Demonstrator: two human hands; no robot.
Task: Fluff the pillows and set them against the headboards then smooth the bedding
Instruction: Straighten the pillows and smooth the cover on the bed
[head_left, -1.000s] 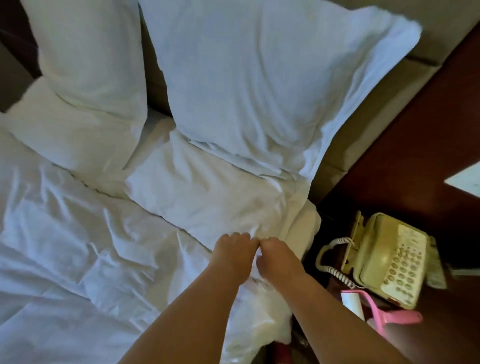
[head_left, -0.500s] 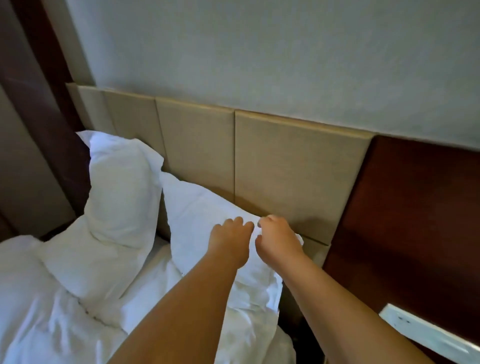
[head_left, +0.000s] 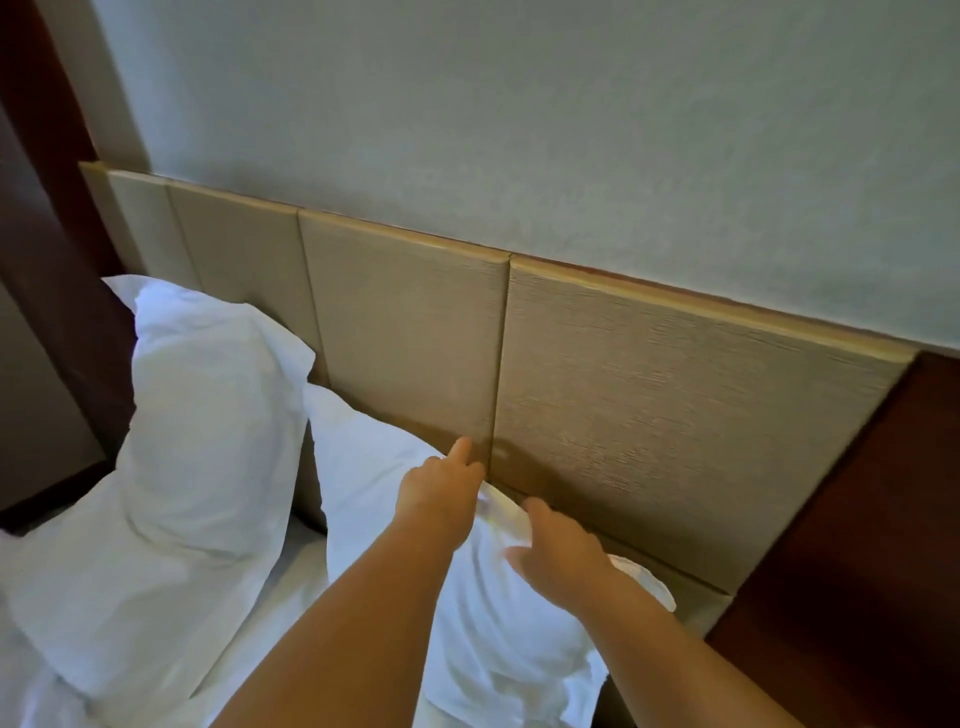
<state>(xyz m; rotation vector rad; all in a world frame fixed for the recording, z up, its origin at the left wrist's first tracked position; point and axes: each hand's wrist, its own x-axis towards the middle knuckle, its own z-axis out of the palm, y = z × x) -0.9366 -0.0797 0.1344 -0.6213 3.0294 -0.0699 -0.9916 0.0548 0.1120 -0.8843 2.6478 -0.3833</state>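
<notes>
White bed (head_left: 293, 577), far pillow (head_left: 208, 441) and near pillow (head_left: 493, 634) against beige headboard (head_left: 405, 338).

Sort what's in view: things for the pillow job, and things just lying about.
For the job: near pillow, far pillow, headboard, bedding, left hand, right hand.
Just there: wall, dark wood panel.

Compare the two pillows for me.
The left pillow stands taller; the right pillow sits lower and slumped. The left hand and right hand are at the right pillow's top edge; the left pillow is untouched. Both are white, against the headboard.
</notes>
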